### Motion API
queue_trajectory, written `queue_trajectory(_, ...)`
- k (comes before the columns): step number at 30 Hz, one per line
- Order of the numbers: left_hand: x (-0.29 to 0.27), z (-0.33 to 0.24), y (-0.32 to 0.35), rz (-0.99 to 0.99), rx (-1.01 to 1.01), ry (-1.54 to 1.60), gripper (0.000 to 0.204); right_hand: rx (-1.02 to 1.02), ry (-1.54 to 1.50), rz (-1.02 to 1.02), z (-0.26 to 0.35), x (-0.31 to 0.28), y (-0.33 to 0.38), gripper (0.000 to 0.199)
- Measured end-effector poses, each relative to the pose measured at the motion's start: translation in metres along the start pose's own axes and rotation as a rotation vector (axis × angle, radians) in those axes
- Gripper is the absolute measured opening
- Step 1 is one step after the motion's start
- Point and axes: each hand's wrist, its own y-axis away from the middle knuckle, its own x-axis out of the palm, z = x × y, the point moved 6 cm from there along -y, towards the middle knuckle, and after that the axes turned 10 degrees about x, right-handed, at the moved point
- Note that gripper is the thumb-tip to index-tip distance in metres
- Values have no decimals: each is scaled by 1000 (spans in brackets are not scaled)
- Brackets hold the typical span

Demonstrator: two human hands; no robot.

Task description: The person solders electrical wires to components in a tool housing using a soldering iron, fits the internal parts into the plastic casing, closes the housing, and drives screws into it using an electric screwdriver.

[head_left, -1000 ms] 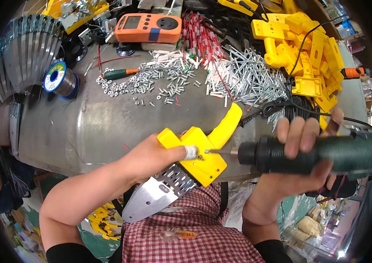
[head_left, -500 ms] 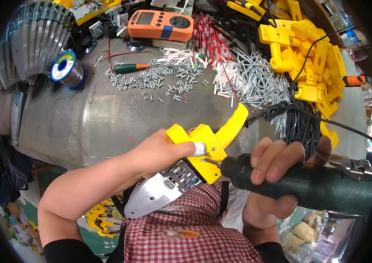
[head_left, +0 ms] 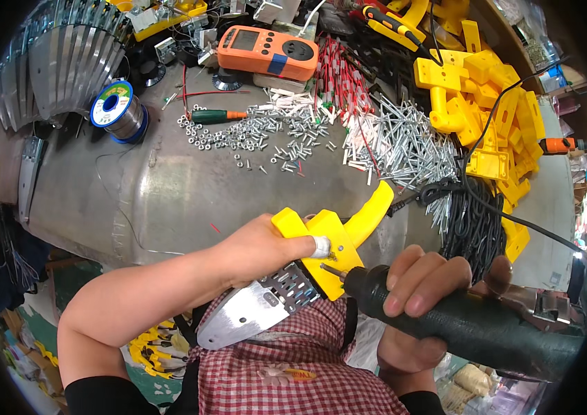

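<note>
A grey metal workbench (head_left: 189, 197) is being covered along its far side by loose parts, with yellow plastic housings (head_left: 515, 117) being heaped at the right. Over the near edge, a dark green power screwdriver (head_left: 487, 328) is being gripped by the right hand (head_left: 438, 283), its fingers being wrapped around the barrel. Its bit is being pointed at the lower face of a yellow curved-handled housing (head_left: 331, 242); whether contact is being made cannot be told. That housing, with a pointed silver plate (head_left: 238, 318) being carried at its lower left, is being clasped by the left hand (head_left: 269, 245) above the bench's near edge. Farther back, an orange multimeter (head_left: 266, 52), a solder spool (head_left: 124, 117), a green-handled screwdriver (head_left: 210, 116), long screws (head_left: 414, 145) and small nuts (head_left: 203, 135) are being left untouched.
</note>
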Motion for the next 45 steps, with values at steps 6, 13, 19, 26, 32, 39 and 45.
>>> queue_trajectory(6, 4, -2, -1, 6, -6, 14, 41, -16, 26, 46, -3, 1, 3, 81)
queue_trajectory(13, 2, -1, -2, 14, 0, -20, 40, -9, 35, -59, -4, 8, -1, 80)
queue_trajectory(19, -2, 2, -3, 13, 27, -60, 41, 80, 28, -293, -13, -16, -11, 84)
queue_trajectory(26, 4, 19, -3, 60, -90, 230, 43, -52, 4, -358, 2, -18, -21, 75)
queue_trajectory(32, 9, 17, 4, 88, -135, 414, 41, -78, -79, -389, -1, -13, -18, 78)
queue_trajectory(39, 10, 13, 6, 99, -160, 437, 44, -98, -82, -328, -2, -16, -18, 79)
queue_trajectory(45, 9, 11, 7, 115, -144, 436, 53, -108, -80, -187, -5, -13, -16, 80)
